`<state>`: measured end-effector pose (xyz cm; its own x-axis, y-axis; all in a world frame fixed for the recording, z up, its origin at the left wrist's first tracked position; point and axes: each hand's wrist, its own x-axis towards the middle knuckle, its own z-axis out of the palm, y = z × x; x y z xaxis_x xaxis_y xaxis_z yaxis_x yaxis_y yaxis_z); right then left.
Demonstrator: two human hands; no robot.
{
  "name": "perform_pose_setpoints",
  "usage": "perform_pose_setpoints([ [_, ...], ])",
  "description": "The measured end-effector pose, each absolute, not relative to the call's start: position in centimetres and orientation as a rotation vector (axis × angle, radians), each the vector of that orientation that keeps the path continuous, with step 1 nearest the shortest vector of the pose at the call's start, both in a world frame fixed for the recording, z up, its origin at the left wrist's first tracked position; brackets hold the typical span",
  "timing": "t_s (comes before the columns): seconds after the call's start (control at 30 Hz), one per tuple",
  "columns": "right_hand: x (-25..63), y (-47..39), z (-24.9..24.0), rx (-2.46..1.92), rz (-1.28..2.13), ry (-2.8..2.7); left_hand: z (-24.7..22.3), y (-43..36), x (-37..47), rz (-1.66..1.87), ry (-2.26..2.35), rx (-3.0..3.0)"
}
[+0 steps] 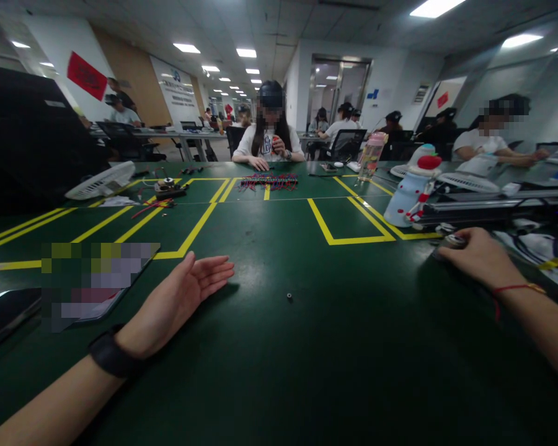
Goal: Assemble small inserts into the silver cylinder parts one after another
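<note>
My left hand rests on its edge on the green table, palm turned inward. Its fingers are stretched out and hold nothing. At the right, my right hand is closed around a small round metal piece, silver on top, at the tabletop. The fingers cover much of it, and its exact kind cannot be made out. Between the hands lies a tiny metal ring, perhaps a nut, touched by neither hand.
Left of my left hand lie a blurred flat packet and a dark phone-like slab. A blue bottle, a pink-lidded bottle and cables stand or lie right. Colourful wires lie before a person opposite.
</note>
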<state>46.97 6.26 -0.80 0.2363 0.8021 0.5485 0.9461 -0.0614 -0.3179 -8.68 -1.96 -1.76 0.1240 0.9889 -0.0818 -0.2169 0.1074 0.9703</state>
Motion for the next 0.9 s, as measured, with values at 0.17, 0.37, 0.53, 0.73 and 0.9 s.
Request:
perform_pose_setpoints([
  [0.17,37.5,4.0,0.2,-1.721,-0.619,-1.79,-1.6,-1.9,-8.1,1.181,1.067,1.059],
  [0.37,22.8,0.1,-1.1,-1.085,0.374,-2.441,-1.7,-2.5,-7.7,1.1,1.254,1.262],
  [0.53,19.5,0.0,-0.7,-1.046,0.502,-2.464,-1.7,-2.6,-7.8,1.043,1.33,1.367],
  [0.73,30.0,2.3,3.3,-1.417,-0.019,-2.137,-1.6,-2.6,-7.7,1.053,1.355,1.428],
  [0.9,42.2,4.7,3.9,-2.032,-0.37,-1.708,-1.6,-2.8,-7.4,1.118,1.251,1.346],
])
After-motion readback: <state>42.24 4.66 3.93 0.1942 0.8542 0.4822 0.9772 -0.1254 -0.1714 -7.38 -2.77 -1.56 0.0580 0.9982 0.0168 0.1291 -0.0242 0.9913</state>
